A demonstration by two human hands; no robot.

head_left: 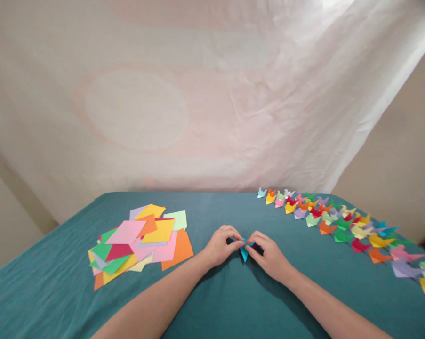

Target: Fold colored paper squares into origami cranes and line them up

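My left hand (222, 245) and my right hand (268, 254) meet at the middle of the table, fingers pinched together on a small folded piece of cyan paper (244, 253). The paper's pointed tip shows below the fingertips, just above the teal cloth. Most of the piece is hidden by my fingers.
A loose heap of coloured paper squares (141, 242) lies to the left on the teal tablecloth (212, 301). Several folded paper birds (339, 223) run in a band along the right side, from the far edge toward the near right corner. A cream sheet hangs behind the table.
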